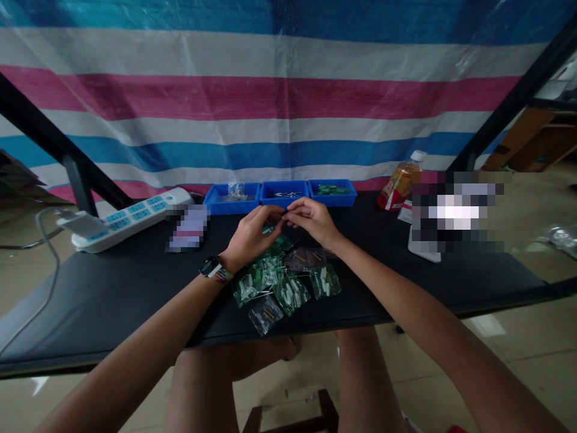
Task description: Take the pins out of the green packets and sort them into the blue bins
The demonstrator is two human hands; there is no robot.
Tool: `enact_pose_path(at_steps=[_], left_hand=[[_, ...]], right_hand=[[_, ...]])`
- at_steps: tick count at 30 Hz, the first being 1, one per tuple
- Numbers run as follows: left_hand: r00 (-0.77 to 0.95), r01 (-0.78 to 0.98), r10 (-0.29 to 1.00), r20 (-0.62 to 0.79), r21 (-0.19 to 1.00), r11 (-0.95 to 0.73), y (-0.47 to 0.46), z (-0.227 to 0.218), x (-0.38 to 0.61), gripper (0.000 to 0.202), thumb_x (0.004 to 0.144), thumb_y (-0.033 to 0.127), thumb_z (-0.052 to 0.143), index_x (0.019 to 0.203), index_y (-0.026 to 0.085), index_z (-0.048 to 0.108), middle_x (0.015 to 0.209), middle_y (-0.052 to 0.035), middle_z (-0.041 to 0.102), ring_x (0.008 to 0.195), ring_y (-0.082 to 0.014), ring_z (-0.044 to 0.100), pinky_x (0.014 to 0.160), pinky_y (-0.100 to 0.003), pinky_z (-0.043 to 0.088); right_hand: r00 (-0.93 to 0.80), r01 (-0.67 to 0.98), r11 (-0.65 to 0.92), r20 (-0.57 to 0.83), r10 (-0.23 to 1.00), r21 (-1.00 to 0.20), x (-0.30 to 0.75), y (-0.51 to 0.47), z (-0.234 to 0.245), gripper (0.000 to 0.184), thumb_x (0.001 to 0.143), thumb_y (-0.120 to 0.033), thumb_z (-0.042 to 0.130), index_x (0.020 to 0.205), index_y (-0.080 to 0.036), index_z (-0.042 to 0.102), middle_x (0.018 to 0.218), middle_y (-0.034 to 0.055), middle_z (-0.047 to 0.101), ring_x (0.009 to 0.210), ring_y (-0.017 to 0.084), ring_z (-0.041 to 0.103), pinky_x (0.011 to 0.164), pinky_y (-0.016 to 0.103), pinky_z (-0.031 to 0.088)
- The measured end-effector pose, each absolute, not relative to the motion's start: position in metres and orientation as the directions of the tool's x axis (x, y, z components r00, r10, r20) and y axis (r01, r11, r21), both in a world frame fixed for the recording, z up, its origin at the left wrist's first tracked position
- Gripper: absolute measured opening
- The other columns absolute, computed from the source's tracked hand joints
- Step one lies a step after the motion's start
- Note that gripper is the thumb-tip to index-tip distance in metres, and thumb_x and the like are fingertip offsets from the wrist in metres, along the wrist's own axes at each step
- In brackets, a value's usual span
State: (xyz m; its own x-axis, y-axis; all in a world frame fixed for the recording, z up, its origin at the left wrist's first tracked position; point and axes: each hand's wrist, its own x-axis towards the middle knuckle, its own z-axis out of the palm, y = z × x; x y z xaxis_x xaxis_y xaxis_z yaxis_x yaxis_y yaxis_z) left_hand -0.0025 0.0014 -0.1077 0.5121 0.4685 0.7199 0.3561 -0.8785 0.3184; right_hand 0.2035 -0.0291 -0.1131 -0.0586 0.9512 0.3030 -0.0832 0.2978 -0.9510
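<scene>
Surface (pixel 112 294): black | trays (pixel 276 200): blue, three in a row, far edge | packets (pixel 291 293): piled on surface between forearms | left hand (pixel 250 234), right hand (pixel 315 221): fingers curled, tips near each other; cannot tell whether clamped on anything

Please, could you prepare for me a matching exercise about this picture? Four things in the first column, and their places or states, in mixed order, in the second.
Things:
1. Power strip
2. Bottle
3. Watch
4. Small bags

Places or states:
A. Worn at the left wrist
B. Lying in a loose group on the table, near its front edge
C. Standing to the right of the blue trays, with a white cap
D. White, with blue sockets

Right pairs: 1-D, 2-C, 3-A, 4-B
</scene>
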Motion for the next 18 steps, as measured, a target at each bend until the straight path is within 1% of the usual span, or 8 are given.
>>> enact_pose_path(at_steps=[3,5,8,10,13,16,18], left_hand=[[0.458,0.354,0.52,0.721,0.389,-0.85,0.002,-0.106,-0.003,0.013,0.101,0.029,0.065,0.108,0.021,0.073,0.099,-0.0047,0.079,0.09,-0.0182,0.075,0.086,-0.03,0.059],[0.41,0.337,0.556,0.723,0.446,-0.829,0.001,-0.103,-0.003,0.014,0.1,0.032,0.067,0.104,0.021,0.075,0.101,-0.0047,0.081,0.092,-0.0192,0.077,0.089,-0.031,0.06],[0.349,0.306,0.597,0.723,0.514,-0.801,0.0,-0.102,-0.001,0.016,0.099,0.037,0.07,0.103,0.023,0.078,0.108,-0.006,0.083,0.109,-0.0233,0.078,0.101,-0.037,0.06],[0.319,0.285,0.637,0.701,0.57,-0.77,0.0,-0.103,0.0,0.018,0.098,0.039,0.071,0.103,0.023,0.079,0.111,-0.0071,0.083,0.118,-0.0256,0.076,0.107,-0.041,0.059],[0.305,0.207,0.697,0.649,0.669,-0.714,-0.002,-0.102,0.004,0.02,0.096,0.041,0.073,0.102,0.022,0.078,0.112,-0.0085,0.083,0.124,-0.0278,0.074,0.111,-0.044,0.058],[0.284,0.092,0.733,0.618,0.743,-0.662,-0.004,-0.1,0.007,0.022,0.094,0.042,0.076,0.099,0.021,0.077,0.111,-0.01,0.084,0.13,-0.0303,0.071,0.117,-0.049,0.054],[0.275,0.022,0.754,0.597,0.78,-0.626,-0.004,-0.099,0.008,0.023,0.093,0.043,0.079,0.098,0.02,0.076,0.111,-0.0108,0.084,0.132,-0.0315,0.069,0.119,-0.052,0.051]], right_hand=[[-0.013,-0.075,0.28,0.282,0.959,-0.957,0.205,-0.026,-0.116,0.037,0.079,-0.046,0.085,0.098,-0.021,0.066,0.085,0.0018,0.074,0.072,0.015,0.07,0.062,0.025,0.055],[-0.035,-0.058,0.225,0.228,0.973,-0.973,0.206,-0.025,-0.118,0.034,0.083,-0.049,0.08,0.094,-0.02,0.067,0.082,0.0021,0.073,0.064,0.013,0.067,0.056,0.023,0.053],[-0.13,-0.049,0.144,0.149,0.98,-0.988,0.204,-0.025,-0.119,0.035,0.09,-0.052,0.072,0.089,-0.017,0.07,0.079,0.0042,0.074,0.058,0.012,0.065,0.052,0.021,0.051],[-0.167,-0.073,0.127,0.138,0.976,-0.989,0.203,-0.027,-0.117,0.035,0.091,-0.052,0.072,0.09,-0.017,0.072,0.079,0.0047,0.075,0.058,0.011,0.065,0.053,0.021,0.051],[-0.155,-0.105,0.116,0.131,0.979,-0.988,0.201,-0.029,-0.113,0.034,0.091,-0.051,0.074,0.09,-0.017,0.072,0.08,0.0043,0.076,0.059,0.011,0.067,0.054,0.021,0.052],[-0.115,-0.082,0.083,0.092,0.989,-0.993,0.203,-0.031,-0.11,0.039,0.093,-0.054,0.07,0.081,-0.016,0.068,0.069,0.0031,0.072,0.055,0.012,0.065,0.052,0.02,0.051],[-0.119,-0.067,0.073,0.081,0.99,-0.995,0.205,-0.032,-0.108,0.042,0.093,-0.056,0.07,0.078,-0.017,0.067,0.066,0.0029,0.07,0.055,0.011,0.064,0.052,0.02,0.05]])
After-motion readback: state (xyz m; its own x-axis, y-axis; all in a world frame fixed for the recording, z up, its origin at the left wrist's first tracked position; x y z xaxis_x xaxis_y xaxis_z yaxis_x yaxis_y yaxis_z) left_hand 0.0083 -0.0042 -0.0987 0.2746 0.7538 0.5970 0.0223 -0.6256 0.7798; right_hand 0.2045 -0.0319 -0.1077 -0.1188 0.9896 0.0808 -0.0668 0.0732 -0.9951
